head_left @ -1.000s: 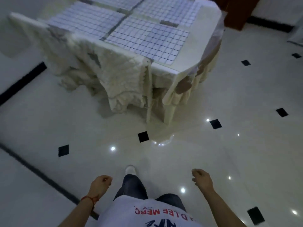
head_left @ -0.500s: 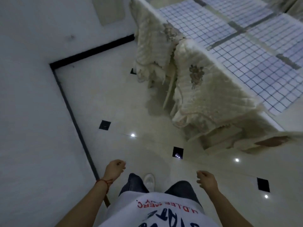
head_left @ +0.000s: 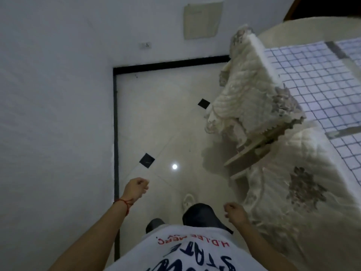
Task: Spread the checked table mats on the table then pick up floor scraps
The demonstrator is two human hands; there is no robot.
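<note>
Checked mats [head_left: 312,85] lying spread on table [head_left: 293,153]; scrap search judged underway. Left hand [head_left: 136,187], right hand [head_left: 233,211] hanging loosely curled, holding nothing. No scraps discernible on floor [head_left: 156,124]; next: locating them.

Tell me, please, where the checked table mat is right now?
In the head view the checked table mat lies spread on the table at the upper right, just beyond the cream chair cover.

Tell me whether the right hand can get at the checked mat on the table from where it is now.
Probably not yet. The right hand hangs low beside the draped tablecloth, holding nothing, while the checked mat lies up on the tabletop beyond the covered chair. Nothing blocks it; it would need raising and reaching forward.
</note>
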